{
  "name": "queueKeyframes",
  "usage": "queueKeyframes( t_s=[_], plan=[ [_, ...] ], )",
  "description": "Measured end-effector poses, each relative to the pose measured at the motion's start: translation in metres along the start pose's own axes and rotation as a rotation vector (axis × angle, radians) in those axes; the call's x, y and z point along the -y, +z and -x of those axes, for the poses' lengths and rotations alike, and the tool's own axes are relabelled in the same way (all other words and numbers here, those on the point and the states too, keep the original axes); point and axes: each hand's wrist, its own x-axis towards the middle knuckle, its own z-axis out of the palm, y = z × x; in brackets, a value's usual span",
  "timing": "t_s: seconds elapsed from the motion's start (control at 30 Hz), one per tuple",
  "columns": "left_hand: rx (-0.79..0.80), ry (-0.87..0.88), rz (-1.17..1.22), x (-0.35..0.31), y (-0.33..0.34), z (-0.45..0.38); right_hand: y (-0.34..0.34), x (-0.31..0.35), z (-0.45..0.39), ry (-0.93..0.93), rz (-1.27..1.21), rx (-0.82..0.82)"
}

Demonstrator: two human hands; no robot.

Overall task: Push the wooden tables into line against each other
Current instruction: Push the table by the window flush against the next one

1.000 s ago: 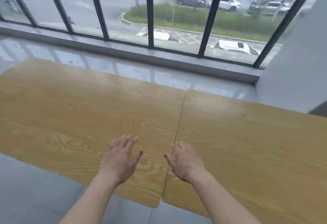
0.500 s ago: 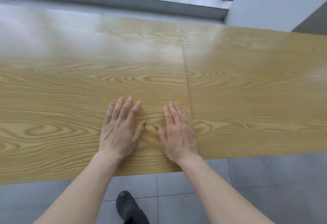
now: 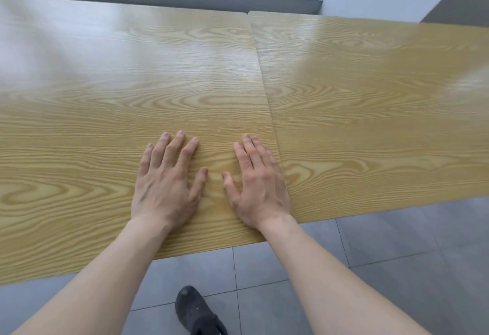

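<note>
By the window, the left desk (image 3: 105, 123) is being pressed by the left hand (image 3: 166, 184) and right hand (image 3: 260, 186), both flat and splayed, while the right desk (image 3: 370, 123), touching but sitting farther back, probably needs evening up next.

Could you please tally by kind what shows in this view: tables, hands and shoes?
Wooden tables: 2, left table and right table, edge to edge
Hands: 2, left hand and right hand, both flat on the left table
Shoes: 1, dark shoe on the floor
Total: 5
</note>
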Motion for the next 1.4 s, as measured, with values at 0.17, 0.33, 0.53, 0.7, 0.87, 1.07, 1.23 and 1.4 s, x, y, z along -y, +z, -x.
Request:
queueKeyframes(
  t_s=[0.17, 0.33, 0.53, 0.7, 0.87, 1.07, 1.23, 1.4],
  plan=[
    [-0.009, -0.018, -0.014, 0.002, -0.001, -0.015, 0.001, -0.001, -0.018, -0.015, 0.001, 0.014],
    [-0.019, -0.027, -0.019, 0.005, 0.002, -0.025, 0.004, -0.003, -0.03, -0.012, 0.001, 0.01],
    [0.049, -0.026, -0.016, 0.001, -0.004, -0.017, -0.007, 0.001, -0.023, -0.019, 0.034, 0.097],
    [0.13, -0.033, -0.042, 0.0, -0.036, -0.038, -0.036, 0.008, -0.046, 0.015, 0.007, 0.204],
    [0.279, -0.112, -0.073, 0.001, -0.078, -0.104, -0.072, 0.009, -0.103, 0.033, 0.02, 0.273],
    [0.346, -0.171, -0.06, 0.005, -0.101, -0.209, -0.083, -0.004, -0.207, 0.034, 0.04, 0.365],
    [0.206, -0.231, -0.017, 0.014, -0.104, -0.308, -0.069, -0.017, -0.31, 0.001, -0.019, 0.348],
    [0.098, -0.186, -0.04, 0.029, -0.083, -0.396, -0.043, -0.029, -0.405, -0.057, -0.012, 0.221]
  ],
)
